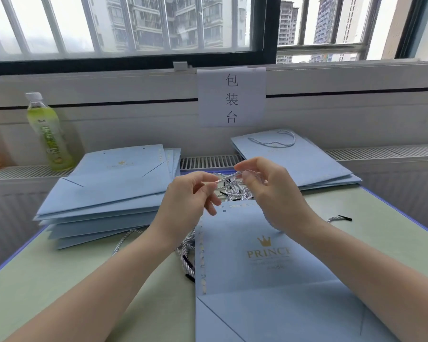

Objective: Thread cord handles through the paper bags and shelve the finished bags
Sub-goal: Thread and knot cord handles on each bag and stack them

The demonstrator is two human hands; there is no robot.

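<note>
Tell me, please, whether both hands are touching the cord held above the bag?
Touching. The head view shows the left hand and right hand each pinching the cord between thumb and fingertips, stretched between them above the bag.

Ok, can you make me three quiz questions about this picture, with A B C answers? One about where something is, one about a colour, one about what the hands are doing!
1. Where does the bottle stand?
A far left, by the window
B on the right stack
C in a hand

2. What colour are the paper bags?
A red
B light blue
C black

3. What do the left hand and right hand do?
A lie flat
B pinch a cord
C hold the bottle

Answers: 1 A, it stands on the ledge at the left. 2 B, every bag is pale blue. 3 B, both sets of fingertips pinch the twisted cord.
</note>
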